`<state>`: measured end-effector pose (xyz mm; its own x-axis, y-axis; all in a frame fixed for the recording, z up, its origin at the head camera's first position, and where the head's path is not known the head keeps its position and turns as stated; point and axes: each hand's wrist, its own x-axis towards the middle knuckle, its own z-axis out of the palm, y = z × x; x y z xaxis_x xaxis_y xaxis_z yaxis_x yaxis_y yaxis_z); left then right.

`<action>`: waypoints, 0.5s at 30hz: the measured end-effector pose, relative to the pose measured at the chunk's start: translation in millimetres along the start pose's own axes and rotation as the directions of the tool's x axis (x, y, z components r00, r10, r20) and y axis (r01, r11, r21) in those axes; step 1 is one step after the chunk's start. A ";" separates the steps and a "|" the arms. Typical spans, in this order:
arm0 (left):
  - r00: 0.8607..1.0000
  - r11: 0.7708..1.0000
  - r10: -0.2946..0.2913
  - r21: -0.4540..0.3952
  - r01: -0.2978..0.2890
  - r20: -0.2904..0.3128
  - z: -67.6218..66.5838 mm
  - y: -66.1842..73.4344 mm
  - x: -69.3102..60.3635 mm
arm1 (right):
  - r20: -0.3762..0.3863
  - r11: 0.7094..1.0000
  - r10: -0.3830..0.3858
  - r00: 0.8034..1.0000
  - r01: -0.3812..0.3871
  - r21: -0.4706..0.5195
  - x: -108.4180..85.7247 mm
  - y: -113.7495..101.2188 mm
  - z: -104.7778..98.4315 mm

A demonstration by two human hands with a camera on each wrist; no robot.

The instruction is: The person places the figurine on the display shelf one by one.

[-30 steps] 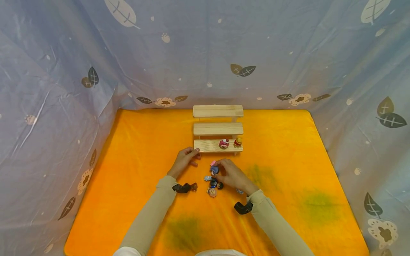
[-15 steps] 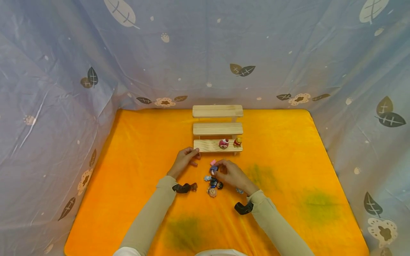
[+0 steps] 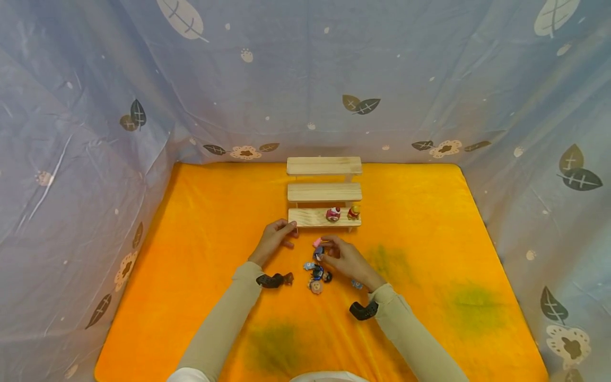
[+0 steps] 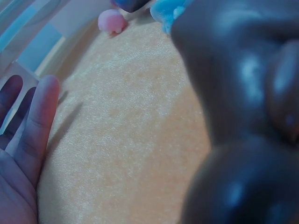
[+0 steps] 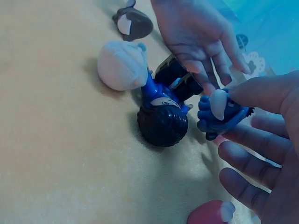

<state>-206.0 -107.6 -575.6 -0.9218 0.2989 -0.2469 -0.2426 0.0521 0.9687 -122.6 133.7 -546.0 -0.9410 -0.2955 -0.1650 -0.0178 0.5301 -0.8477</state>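
My right hand [image 3: 346, 262] pinches a small blue donkey figurine [image 5: 223, 114] with a pale muzzle between thumb and fingers, in front of the wooden shelf. Beside it a black-haired figurine in blue [image 5: 162, 125] lies on the cloth, near a pale round-headed figurine [image 5: 122, 65]. My left hand [image 3: 274, 241] is at the left end of the shelf's lowest step [image 3: 307, 217], its thumb at the edge and its fingers extended. A brown figurine [image 4: 243, 74] looms large in the left wrist view, close to that wrist. A pink thing [image 3: 317, 242] lies just beyond the donkey.
The three-step wooden shelf [image 3: 324, 192] carries a red-and-white figurine [image 3: 333, 214] and a yellow bear in red [image 3: 354, 213] on its lowest step. A light blue figurine [image 3: 357, 285] lies by the right wrist. Patterned curtains [image 3: 310, 79] surround the orange cloth [image 3: 215, 201].
The blue donkey figurine has turned slightly in my right fingers, and the hand has barely shifted. My left hand stays at the shelf's end.
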 end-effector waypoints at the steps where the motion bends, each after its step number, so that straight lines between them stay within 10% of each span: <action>1: 1.000 1.000 -0.003 0.002 0.003 0.000 0.0 0.0 0.0 | 0.000 1.000 0.006 1.000 -0.006 0.000 -0.2 0.2 0.1; 15: 1.000 1.000 -0.009 -0.008 0.009 -0.007 0.7 1.3 -0.5 | 0.019 1.000 -0.022 1.000 0.022 0.002 -0.1 4.7 0.3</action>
<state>-205.6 -107.1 -574.2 -0.9217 0.2916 -0.2557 -0.2532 0.0470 0.9663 -122.5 136.0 -550.1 -0.9336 -0.3224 -0.1563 -0.0377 0.5222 -0.8520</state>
